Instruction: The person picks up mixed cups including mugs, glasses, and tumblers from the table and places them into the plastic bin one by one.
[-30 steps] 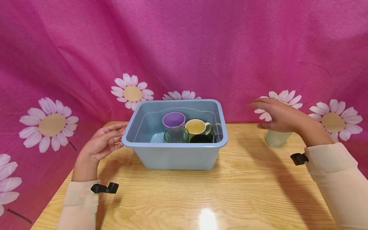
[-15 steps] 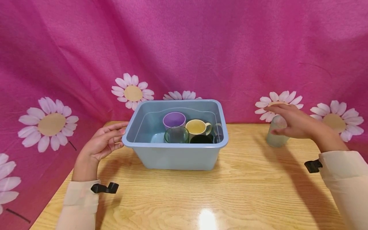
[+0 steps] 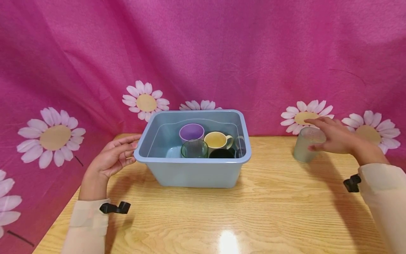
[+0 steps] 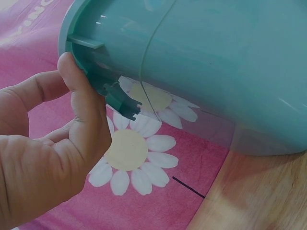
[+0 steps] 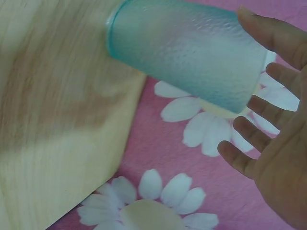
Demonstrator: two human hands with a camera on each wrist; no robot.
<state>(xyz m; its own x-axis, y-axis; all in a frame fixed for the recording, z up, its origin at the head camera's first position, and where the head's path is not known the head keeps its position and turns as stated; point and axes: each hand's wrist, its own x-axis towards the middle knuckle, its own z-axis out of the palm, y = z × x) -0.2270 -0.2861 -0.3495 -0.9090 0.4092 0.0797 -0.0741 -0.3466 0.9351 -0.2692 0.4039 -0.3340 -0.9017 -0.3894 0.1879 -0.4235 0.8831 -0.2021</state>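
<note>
A blue plastic bin (image 3: pixel 193 174) stands on the table. My left hand (image 3: pixel 111 158) is at its left end, the fingertips touching the outside of the rim; in the left wrist view the thumb tip (image 4: pixel 69 64) lies against the rim's edge. To the right, a frosted, textured drinking glass (image 3: pixel 304 146) stands upright. My right hand (image 3: pixel 339 137) is at the glass's right side, fingers spread and thumb in front of it. In the right wrist view the glass (image 5: pixel 187 48) lies beyond the open palm, with the thumb tip overlapping its end.
Inside the bin sit a purple cup (image 3: pixel 191 132), a pale yellow mug (image 3: pixel 216 140), a green-tinted glass (image 3: pixel 194 149) and a dark cup (image 3: pixel 222 153). A clear glass (image 3: pixel 241 143) leans near its right wall. A pink flowered cloth (image 3: pixel 203 53) hangs behind the wooden table (image 3: pixel 196 218).
My right hand has moved right and slightly down, from above and left of the frosted glass to its right side, uncovering more of it. My left hand has stayed at the bin's rim.
</note>
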